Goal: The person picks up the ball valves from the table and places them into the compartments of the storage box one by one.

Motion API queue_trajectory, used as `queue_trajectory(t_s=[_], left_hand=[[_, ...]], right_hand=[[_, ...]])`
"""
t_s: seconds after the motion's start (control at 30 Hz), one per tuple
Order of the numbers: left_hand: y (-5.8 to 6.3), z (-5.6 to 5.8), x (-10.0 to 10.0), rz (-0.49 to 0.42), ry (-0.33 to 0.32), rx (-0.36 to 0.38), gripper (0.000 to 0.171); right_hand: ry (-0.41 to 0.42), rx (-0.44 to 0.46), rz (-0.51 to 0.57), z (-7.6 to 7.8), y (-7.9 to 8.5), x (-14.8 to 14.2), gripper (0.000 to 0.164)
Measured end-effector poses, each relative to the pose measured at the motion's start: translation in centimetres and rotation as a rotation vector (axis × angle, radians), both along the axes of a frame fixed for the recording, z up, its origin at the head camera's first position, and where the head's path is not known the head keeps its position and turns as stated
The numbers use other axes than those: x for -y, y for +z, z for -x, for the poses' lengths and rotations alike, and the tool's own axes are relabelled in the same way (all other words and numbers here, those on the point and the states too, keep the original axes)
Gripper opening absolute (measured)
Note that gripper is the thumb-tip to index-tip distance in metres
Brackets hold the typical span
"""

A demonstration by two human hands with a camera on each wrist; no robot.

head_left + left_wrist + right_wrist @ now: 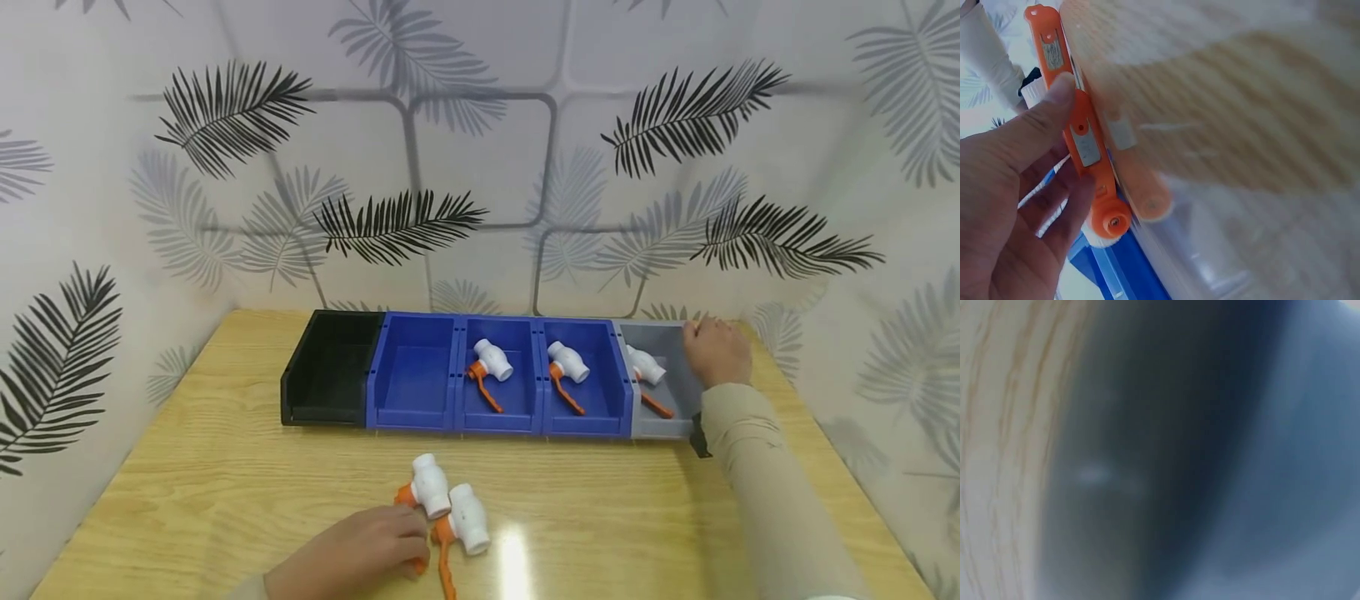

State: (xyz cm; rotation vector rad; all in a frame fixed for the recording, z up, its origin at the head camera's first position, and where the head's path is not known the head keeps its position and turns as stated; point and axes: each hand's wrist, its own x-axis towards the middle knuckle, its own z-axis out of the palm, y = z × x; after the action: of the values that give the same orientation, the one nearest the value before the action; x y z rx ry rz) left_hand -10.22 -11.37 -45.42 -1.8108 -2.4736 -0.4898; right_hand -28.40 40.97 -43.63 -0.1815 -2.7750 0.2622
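Note:
Two white ball valves with orange lever handles lie side by side on the table. My left hand is at the left ball valve, pinching its orange handle between thumb and fingers in the left wrist view. Just right of it is the other ball valve, its lever towards me. At the far right, my right hand is over the right wall of the grey bin; its fingertips are hidden. Inside that bin a ball valve lies left of the hand. The right wrist view is blurred.
Left of the grey bin, the row holds three blue bins and a black bin. One ball valve is in the middle blue bin, another in the right one. A leaf-patterned wall stands behind the wooden table.

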Motion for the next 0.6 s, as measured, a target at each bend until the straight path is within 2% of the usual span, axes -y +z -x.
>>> queue_trajectory(t_s=[0.23, 0.4, 0.6], left_hand=[[-0.3, 0.1, -0.9, 0.055, -0.009, 0.038, 0.014], [0.2, 0.1, -0.9, 0.069, 0.002, 0.038, 0.013], [1.0, 0.3, -0.8, 0.0, 0.029, -0.096, 0.012]], right_hand=[[-0.011, 0.017, 0.004, -0.1, -0.1, 0.0, 0.046], [-0.018, 0.021, 0.005, -0.2, -0.2, 0.2, 0.049], [-0.024, 0.018, 0.006, -0.2, 0.0, 0.2, 0.048]])
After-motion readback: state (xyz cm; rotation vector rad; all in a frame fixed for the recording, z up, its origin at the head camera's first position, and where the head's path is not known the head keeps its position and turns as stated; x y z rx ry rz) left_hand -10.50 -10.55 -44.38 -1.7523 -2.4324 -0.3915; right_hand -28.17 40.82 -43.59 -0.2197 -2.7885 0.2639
